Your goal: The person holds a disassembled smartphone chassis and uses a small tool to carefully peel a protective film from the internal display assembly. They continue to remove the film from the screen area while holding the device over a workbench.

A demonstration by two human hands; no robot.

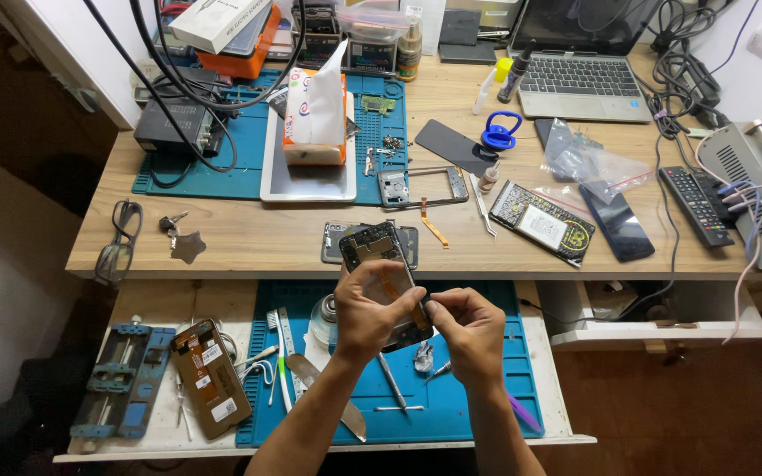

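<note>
While the left hand [370, 310] grips an opened phone [387, 282] above a blue mat [478, 388], the right hand [469, 328] pinches fingertips together at its lower edge.

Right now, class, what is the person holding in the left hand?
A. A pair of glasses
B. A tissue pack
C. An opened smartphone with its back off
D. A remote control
C: the left hand grips the opened smartphone over the blue mat, while the right hand pinches at its lower edge.
</note>
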